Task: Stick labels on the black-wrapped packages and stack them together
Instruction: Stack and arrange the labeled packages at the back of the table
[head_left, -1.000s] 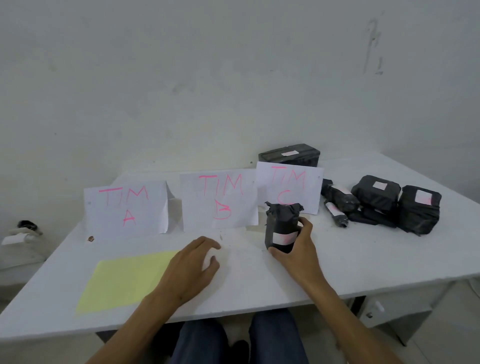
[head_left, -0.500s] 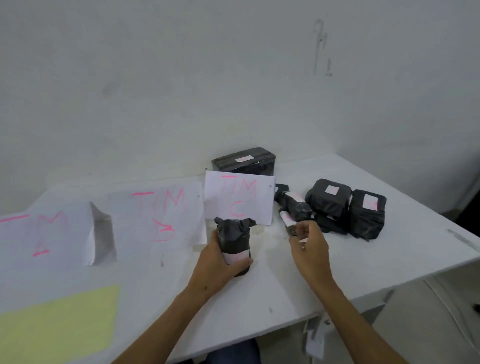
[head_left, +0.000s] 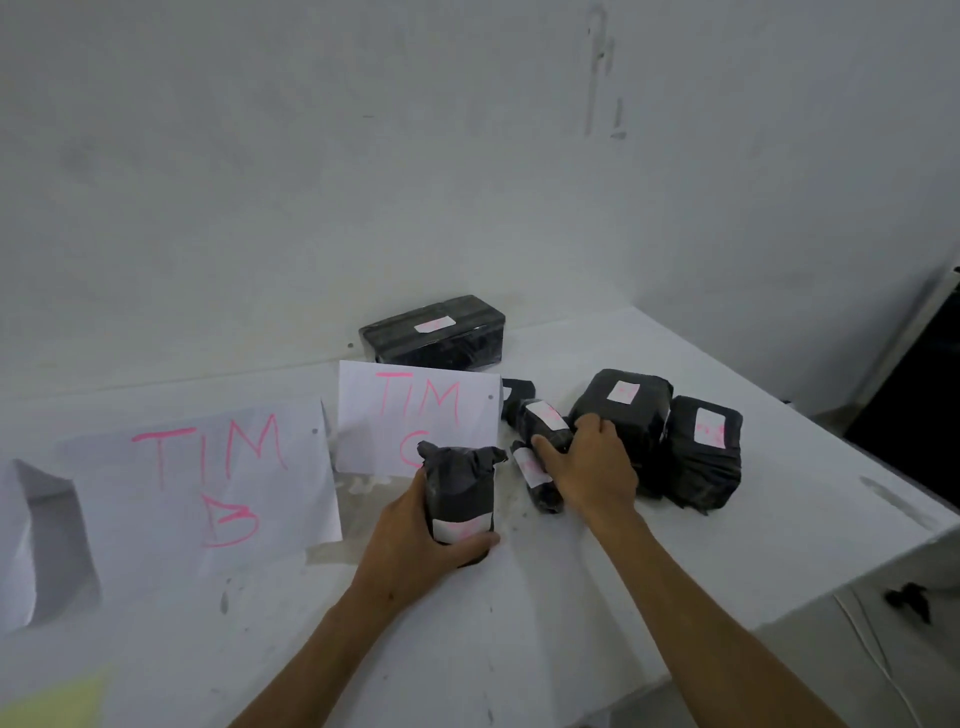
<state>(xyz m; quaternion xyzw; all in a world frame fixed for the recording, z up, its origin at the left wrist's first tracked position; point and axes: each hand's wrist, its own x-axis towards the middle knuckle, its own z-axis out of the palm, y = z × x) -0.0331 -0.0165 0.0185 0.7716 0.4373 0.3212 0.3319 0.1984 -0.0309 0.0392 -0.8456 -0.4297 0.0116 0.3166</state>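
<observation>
Currently my left hand (head_left: 415, 540) grips an upright black-wrapped package (head_left: 460, 496), label facing me, standing on the white surface (head_left: 571, 597) before the "TIM C" sign (head_left: 415, 421). My right hand (head_left: 587, 467) rests, fingers spread, on the pile of labelled packages (head_left: 649, 431); whether it grips one I cannot tell.

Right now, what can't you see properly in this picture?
Head view only:
- Pink writing on the package labels: too small and blurry.
- Sign C: its letter is partly hidden by the upright package.
- Right hand: it covers the small packages beneath.
- Yellow sheet: cut off by the edge.
</observation>
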